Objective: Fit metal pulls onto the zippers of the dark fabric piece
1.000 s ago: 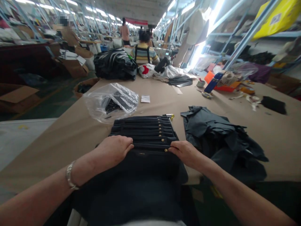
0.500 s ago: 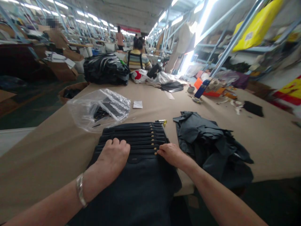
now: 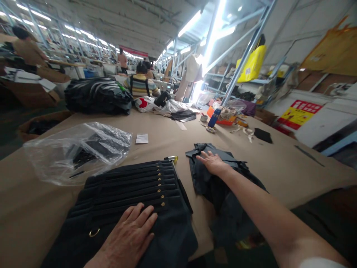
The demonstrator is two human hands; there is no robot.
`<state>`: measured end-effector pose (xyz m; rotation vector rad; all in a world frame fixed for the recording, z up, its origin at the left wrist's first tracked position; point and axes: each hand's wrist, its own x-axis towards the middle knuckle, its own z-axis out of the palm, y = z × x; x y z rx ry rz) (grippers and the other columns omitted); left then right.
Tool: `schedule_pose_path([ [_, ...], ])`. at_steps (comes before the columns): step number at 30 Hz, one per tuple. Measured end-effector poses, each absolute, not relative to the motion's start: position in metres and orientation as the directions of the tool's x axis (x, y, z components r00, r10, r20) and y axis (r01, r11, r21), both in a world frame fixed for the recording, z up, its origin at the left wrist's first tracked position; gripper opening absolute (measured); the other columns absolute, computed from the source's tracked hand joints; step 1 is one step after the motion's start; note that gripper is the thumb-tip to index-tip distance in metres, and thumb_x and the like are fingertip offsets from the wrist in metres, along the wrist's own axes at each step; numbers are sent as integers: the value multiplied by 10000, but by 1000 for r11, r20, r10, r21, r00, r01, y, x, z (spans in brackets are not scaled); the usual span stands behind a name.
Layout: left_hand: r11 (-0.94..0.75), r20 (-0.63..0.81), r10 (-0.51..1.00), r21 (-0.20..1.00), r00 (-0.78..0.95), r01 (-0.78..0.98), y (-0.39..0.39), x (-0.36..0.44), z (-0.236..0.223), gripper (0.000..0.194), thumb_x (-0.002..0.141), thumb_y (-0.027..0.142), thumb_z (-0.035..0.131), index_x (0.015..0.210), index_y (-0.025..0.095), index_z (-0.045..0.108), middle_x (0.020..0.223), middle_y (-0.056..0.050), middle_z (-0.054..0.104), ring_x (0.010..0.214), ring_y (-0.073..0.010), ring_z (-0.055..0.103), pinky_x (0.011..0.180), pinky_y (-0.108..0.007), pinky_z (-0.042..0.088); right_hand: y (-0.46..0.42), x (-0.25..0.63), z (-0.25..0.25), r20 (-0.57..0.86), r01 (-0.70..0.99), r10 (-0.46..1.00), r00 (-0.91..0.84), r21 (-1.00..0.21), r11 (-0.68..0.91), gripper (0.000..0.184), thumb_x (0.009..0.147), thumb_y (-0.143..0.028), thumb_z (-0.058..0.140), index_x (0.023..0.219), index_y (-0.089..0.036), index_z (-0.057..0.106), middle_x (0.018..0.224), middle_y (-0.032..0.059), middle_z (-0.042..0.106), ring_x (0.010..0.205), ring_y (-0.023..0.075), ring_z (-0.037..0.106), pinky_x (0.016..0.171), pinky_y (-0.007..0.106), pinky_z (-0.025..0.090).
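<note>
My left hand (image 3: 129, 234) lies flat, fingers a little apart, on a stack of dark navy leather-like pieces (image 3: 122, 190). The stack is fanned so that dark strips, perhaps zips, show in rows, with small gold metal fittings (image 3: 159, 179) along their right ends. A gold ring (image 3: 94, 233) shows to the left of that hand. My right hand (image 3: 212, 162) is stretched out with spread fingers on top of a loose heap of dark pieces (image 3: 205, 182) to the right. Whether its fingertips pinch any layer is not visible.
A clear plastic bag (image 3: 58, 156) with dark items lies left, near a white paper square (image 3: 142, 139). A yellow-ended tool (image 3: 171, 159) touches the stack's far edge. Farther back are a dark bundle (image 3: 97, 96), a blue container (image 3: 214, 118) and an orange box (image 3: 226, 121). Co-workers sit beyond.
My right hand has left the stack's gold fittings and moved right onto the loose heap. My left hand has flattened lower on the stack, uncovering the ring. The view has turned right.
</note>
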<state>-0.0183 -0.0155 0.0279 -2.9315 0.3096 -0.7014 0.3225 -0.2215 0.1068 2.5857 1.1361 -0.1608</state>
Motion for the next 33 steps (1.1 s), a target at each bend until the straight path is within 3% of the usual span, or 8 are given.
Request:
schedule_pose_path([
  [6, -965, 444, -250, -183, 860, -186, -16, -18, 29, 383, 864, 360, 550, 1244, 316, 546, 1257, 49, 584, 1149, -217, 484, 995, -351, 274, -220, 359, 87, -288, 759, 708, 644, 123, -640, 385, 867, -171, 528, 1193, -356, 621, 1372, 27, 470, 1211, 258, 467, 967, 361, 423],
  [9, -967, 443, -240, -190, 864, -171, -16, -19, 29, 389, 859, 364, 556, 1246, 322, 544, 1262, 56, 580, 1154, -215, 479, 1004, -352, 262, -219, 362, 80, -161, 623, 606, 779, 91, -777, 591, 873, -349, 589, 1421, -309, 370, 1471, 85, 328, 1297, 304, 366, 997, 404, 392],
  [12, -964, 452, -249, -203, 857, -173, -15, -18, 27, 395, 854, 369, 559, 1246, 324, 544, 1265, 60, 579, 1161, -214, 472, 1013, -353, 253, -219, 363, 71, -48, 413, 411, 910, 27, -911, 905, 848, -517, 591, 1498, -98, 121, 1424, 262, 323, 1254, 378, 405, 981, 480, 385],
  [16, -961, 474, -255, -217, 843, -169, -15, -17, 26, 398, 841, 335, 559, 1238, 316, 548, 1255, 55, 586, 1157, -208, 478, 1004, -340, 279, -215, 363, 65, 24, 329, 329, 944, -108, -938, 721, 827, -300, 646, 1424, -45, 334, 1217, 238, 554, 1157, 324, 520, 961, 389, 408],
  [21, -963, 487, -255, -204, 835, -176, -16, -17, 30, 386, 835, 347, 569, 1218, 307, 556, 1237, 46, 603, 1143, -206, 501, 970, -320, 334, -222, 365, 94, 151, 391, 360, 921, -338, -856, 277, 864, -181, 481, 1069, -140, 663, 1060, 118, 668, 1033, 229, 603, 890, 281, 447],
  [26, -966, 490, -249, -184, 835, -180, -16, -18, 31, 382, 832, 351, 582, 1209, 295, 564, 1237, 37, 608, 1136, -219, 508, 965, -337, 339, -257, 359, 154, 293, 473, 372, 881, -528, -705, 322, 839, -279, 463, 1060, -145, 655, 1000, 68, 685, 928, 204, 628, 850, 297, 485],
  [30, -972, 469, -229, -153, 853, -176, -15, -19, 24, 389, 855, 319, 554, 1244, 309, 541, 1265, 42, 589, 1150, -213, 505, 983, -338, 333, -283, 336, 197, 285, 422, 338, 897, -780, -462, 413, 793, -450, 529, 1085, -181, 642, 894, 44, 692, 776, 215, 651, 703, 320, 540],
  [33, -978, 453, -208, -117, 867, -173, -15, -20, 19, 405, 878, 344, 541, 1282, 318, 512, 1294, 42, 570, 1185, -211, 488, 1019, -342, 308, -302, 308, 201, 268, 408, 363, 892, -824, -394, 416, 743, -528, 574, 1010, -222, 667, 952, 61, 682, 837, 261, 650, 702, 368, 560],
])
